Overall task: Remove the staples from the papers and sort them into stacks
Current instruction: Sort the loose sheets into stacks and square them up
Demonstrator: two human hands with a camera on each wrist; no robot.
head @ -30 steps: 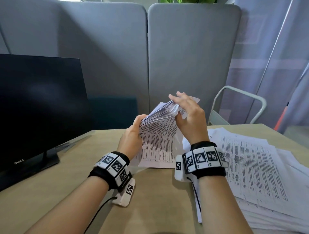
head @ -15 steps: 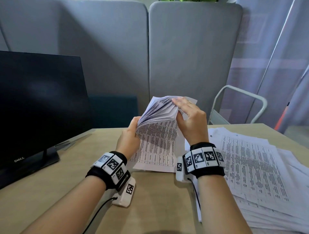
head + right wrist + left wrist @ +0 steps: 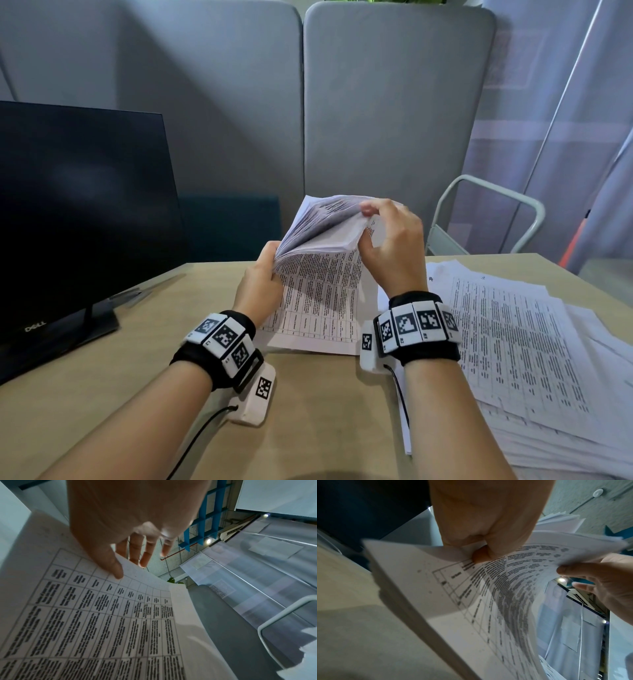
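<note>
The left hand (image 3: 260, 284) is closed on the left edge of a thick sheaf of printed papers (image 3: 318, 274), the margin pinched between thumb and curled fingers, as confirmed in the left wrist view (image 3: 481, 524). The sheaf is held raised above the middle of the desk (image 3: 325, 411), its lower edge near the desktop; whether that edge touches cannot be told. The right hand (image 3: 394, 250) is placed at the upper right corner of the sheaf, where the upper leaves are bent back and fanned between thumb and fingers; in the right wrist view (image 3: 130, 520) the thumb is pressed on a page and the fingers are spread loosely behind it. A loose pile of sheets (image 3: 534, 342) is spread along the right edge of the desk. A dark monitor (image 3: 78, 219) is noted at the left edge.
</note>
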